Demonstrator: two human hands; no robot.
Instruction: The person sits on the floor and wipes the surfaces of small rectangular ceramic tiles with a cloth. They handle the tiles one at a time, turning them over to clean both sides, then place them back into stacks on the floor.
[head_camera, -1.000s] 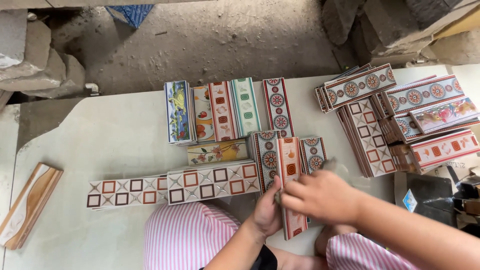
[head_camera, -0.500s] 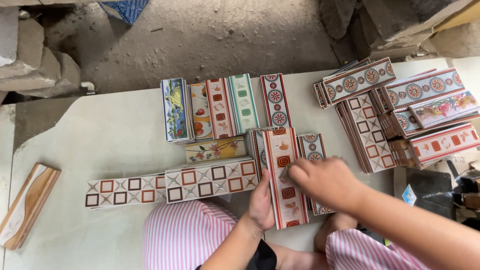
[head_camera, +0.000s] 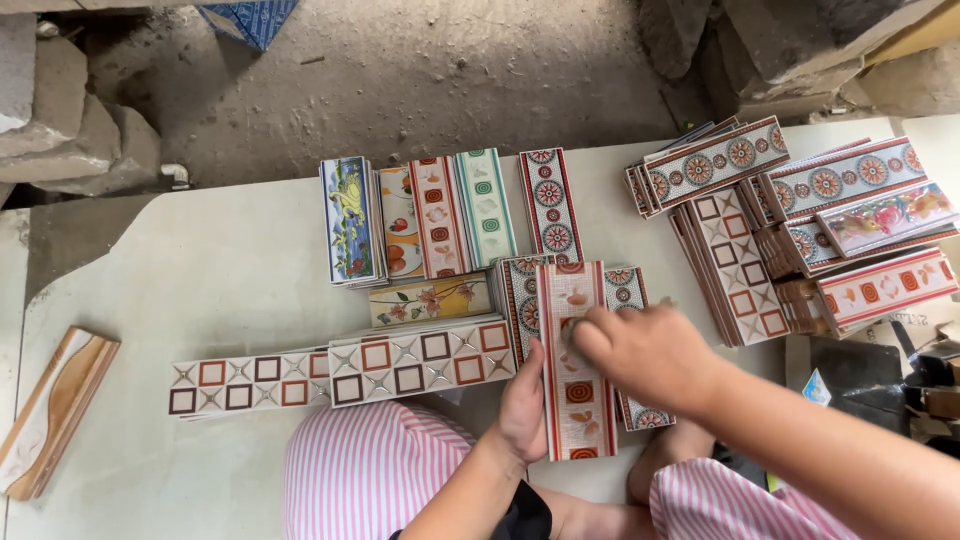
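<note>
Red-banded tile (head_camera: 577, 400) is gripped at its near edge by the left hand (head_camera: 524, 405). The right hand (head_camera: 645, 352), closed on something unclear, has moved up the tile since 0.5 s ago, so wiping looks underway.

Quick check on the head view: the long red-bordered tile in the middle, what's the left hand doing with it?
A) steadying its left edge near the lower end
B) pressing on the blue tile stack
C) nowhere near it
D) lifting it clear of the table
A: the left hand rests against the left edge of the red-bordered tile low down, while the right hand presses on the tile's upper face.
</note>
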